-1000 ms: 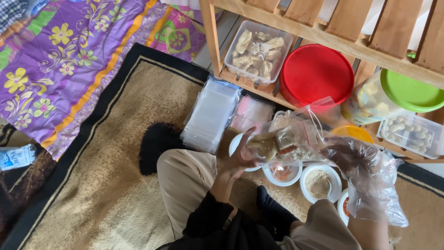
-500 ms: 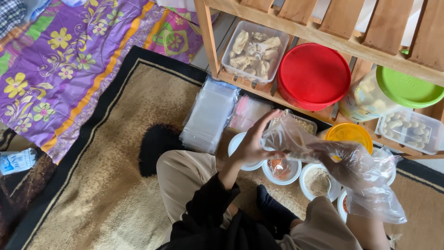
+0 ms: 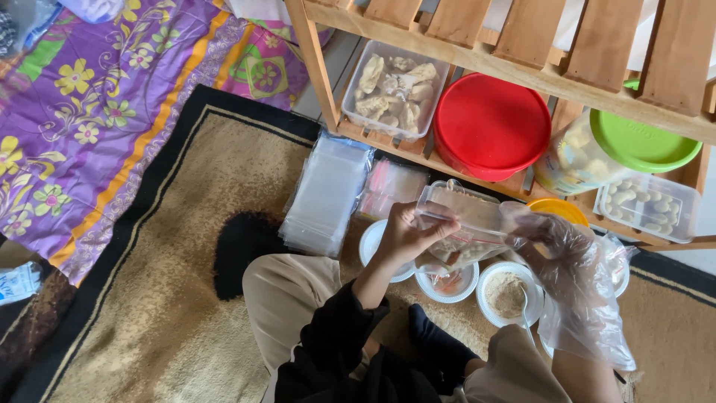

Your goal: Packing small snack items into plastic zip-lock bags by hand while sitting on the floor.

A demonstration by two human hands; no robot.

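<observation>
My left hand (image 3: 409, 233), bare with a black sleeve, grips the left end of a small clear plastic bag (image 3: 462, 224) held flat above the bowls. My right hand (image 3: 563, 257) wears a loose clear plastic glove and pinches the bag's right end. Some food shows inside the bag's lower part. Below the bag stand small white bowls: one with reddish sauce (image 3: 447, 283) and one with brownish powder and a spoon (image 3: 509, 292). A further white bowl (image 3: 371, 242) is partly hidden under my left hand.
A stack of clear bags (image 3: 324, 194) and a second packet stack (image 3: 391, 186) lie on the tan rug (image 3: 149, 298). The wooden shelf (image 3: 477, 60) holds a dumpling tub (image 3: 394, 89), a red lid (image 3: 491, 123), a green-lidded jar (image 3: 641, 142), an orange lid (image 3: 558, 210) and another tub (image 3: 647, 205). Purple cloth (image 3: 97, 112) lies left.
The bag was crumpled and raised between my hands; now it is stretched flat, and both hands hold its ends lower over the bowls.
</observation>
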